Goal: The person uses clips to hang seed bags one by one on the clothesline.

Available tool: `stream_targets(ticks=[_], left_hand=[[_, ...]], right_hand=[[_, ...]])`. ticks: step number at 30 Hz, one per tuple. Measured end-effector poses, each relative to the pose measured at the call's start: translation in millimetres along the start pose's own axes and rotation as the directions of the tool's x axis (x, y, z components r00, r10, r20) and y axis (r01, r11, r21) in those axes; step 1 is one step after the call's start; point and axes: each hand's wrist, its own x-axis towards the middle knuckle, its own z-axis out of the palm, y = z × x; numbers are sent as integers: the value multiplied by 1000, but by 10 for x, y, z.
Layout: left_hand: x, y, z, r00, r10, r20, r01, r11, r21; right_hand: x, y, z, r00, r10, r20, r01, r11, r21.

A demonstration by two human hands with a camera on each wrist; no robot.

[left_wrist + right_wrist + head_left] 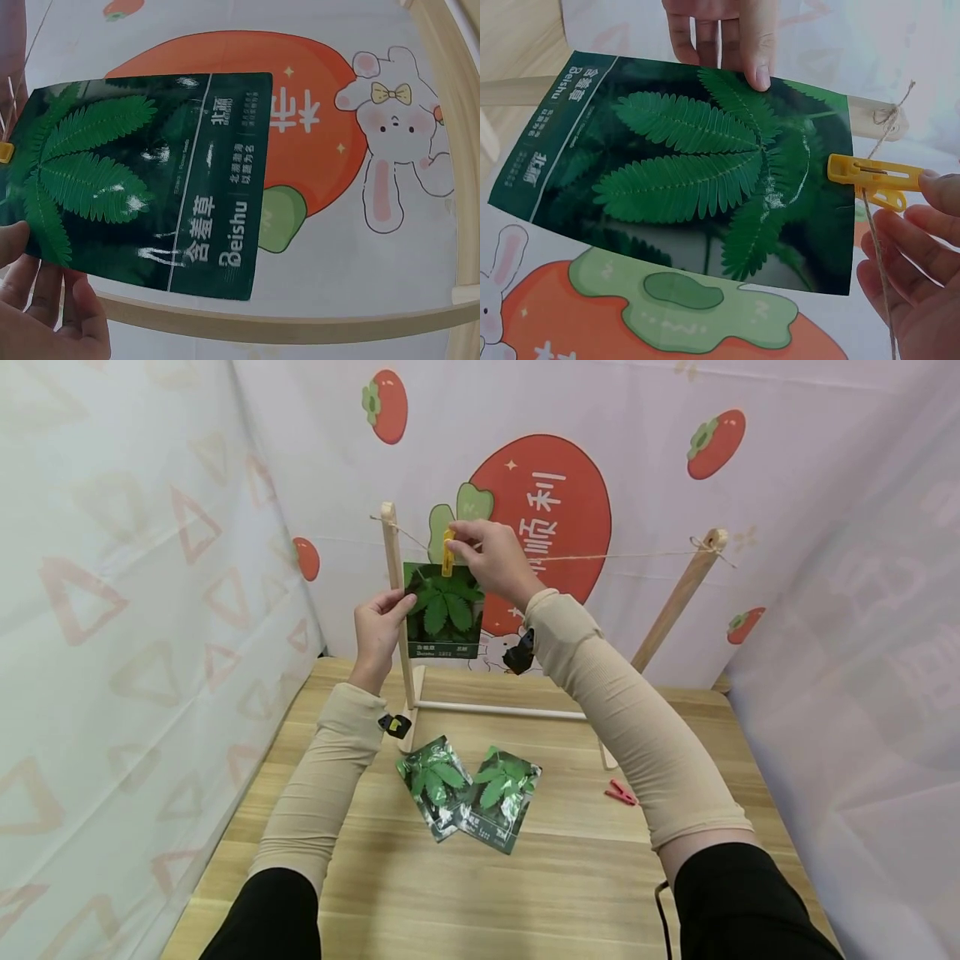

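A green seed packet [442, 618] with a fern-like leaf picture is up at the string [615, 557], near the left post. My left hand [378, 631] pinches its left side edge between thumb and fingers. At the packet's top edge, my right hand [491, 556] holds a yellow clothespin [874, 174] by its handle end, the thumb on one handle. The clothespin's jaws overlap the packet's edge, and the string runs past them in the right wrist view. Printed lettering on the packet [150, 180] shows in the left wrist view.
Two similar seed packets [498, 797] lie overlapping on the wooden table [420, 902]. Right of them is a red clothespin [621, 792]. A wooden post [393, 577] and another post [678, 597] carry the string, joined below by a white rod [502, 710]. A printed cloth hangs behind.
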Motion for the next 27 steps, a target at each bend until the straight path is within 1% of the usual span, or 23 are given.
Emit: stream_targets(ticks=[4, 7, 10, 15, 18, 22, 27], left_hand=[[-15, -25, -14, 999, 32, 11, -32, 999, 30], [-33, -28, -14, 999, 33, 11, -34, 998, 49], [-32, -27, -13, 1000, 27, 9, -28, 996, 80], [-8, -6, 2, 999, 47, 23, -50, 987, 155], [-21, 14, 10, 999, 49, 15, -51, 979, 197], [-65, 43, 3, 999, 52, 1, -51, 973, 224], [-104, 90, 8, 993, 118, 19, -119, 961, 250]], right_hand=[[-26, 34, 4, 1000, -20, -20, 19, 1000, -16], [-72, 66, -21, 999, -36, -35, 36, 999, -28], [-126, 91, -72, 997, -48, -61, 47, 999, -19], [-211, 138, -147, 992, -61, -112, 63, 998, 9], [-260, 171, -150, 992, -68, -109, 69, 998, 5], [-345, 200, -142, 989, -99, -108, 97, 995, -23], [-465, 237, -153, 977, -163, -136, 157, 986, -60]])
